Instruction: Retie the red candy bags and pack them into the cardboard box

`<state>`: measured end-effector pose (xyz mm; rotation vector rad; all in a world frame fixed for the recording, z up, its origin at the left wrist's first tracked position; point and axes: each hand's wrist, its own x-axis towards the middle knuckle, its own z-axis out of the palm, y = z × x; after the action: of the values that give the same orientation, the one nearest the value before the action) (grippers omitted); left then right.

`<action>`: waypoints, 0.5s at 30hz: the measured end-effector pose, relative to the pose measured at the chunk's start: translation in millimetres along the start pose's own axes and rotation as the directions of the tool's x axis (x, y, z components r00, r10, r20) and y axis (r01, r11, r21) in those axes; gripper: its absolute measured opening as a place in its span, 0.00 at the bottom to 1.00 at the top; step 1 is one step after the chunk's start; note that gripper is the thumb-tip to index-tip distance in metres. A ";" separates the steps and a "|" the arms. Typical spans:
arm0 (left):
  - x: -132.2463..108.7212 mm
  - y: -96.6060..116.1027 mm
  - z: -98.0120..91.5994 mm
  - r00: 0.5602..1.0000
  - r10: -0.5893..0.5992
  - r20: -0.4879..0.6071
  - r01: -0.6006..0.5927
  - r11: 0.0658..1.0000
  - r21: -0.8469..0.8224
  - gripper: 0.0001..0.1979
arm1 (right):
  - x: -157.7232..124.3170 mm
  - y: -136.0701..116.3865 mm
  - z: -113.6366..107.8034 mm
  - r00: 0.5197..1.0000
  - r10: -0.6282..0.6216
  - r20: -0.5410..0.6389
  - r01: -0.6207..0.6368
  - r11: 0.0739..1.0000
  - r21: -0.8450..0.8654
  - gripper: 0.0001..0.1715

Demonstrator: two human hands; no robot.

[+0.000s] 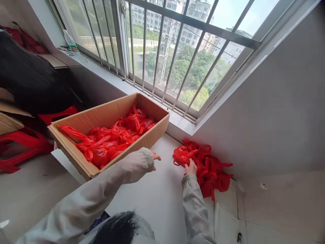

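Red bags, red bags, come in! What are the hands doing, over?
Left hand open, near the cardboard box. Right hand touching the red bag pile; grip unclear. Box wall stands between that pile and the red bags inside.

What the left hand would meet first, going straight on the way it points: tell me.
Probably the pile of red bags at the right hand, though the left hand's height above the table is unclear.

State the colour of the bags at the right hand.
The bags are red, clearest in the head view.
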<state>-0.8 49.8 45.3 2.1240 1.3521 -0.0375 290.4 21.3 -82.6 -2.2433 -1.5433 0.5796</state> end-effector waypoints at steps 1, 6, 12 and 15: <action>-0.1 9.6 13.9 0.999 0.006 0.046 -0.006 1.000 0.000 0.21 | -13.3 3.7 0.8 1.000 -0.021 0.015 0.020 0.998 0.067 0.15; 11.3 43.3 62.4 0.993 0.021 0.113 -0.018 0.999 -0.028 0.26 | -85.3 11.3 21.7 0.986 -0.127 0.105 0.075 0.913 0.400 0.16; 20.2 34.1 97.4 0.958 0.047 0.283 0.000 0.987 -0.162 0.15 | -132.8 9.7 52.6 0.989 -0.062 0.132 -0.035 0.779 0.627 0.23; 18.1 13.2 103.9 0.955 0.005 0.296 0.071 0.967 -0.246 0.13 | -138.0 16.0 60.4 0.989 0.064 0.131 -0.136 0.728 0.672 0.22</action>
<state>49.0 8.0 -38.7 1.7989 1.1489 -0.1783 227.4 -110.1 -124.1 -1.7327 -0.9986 1.0994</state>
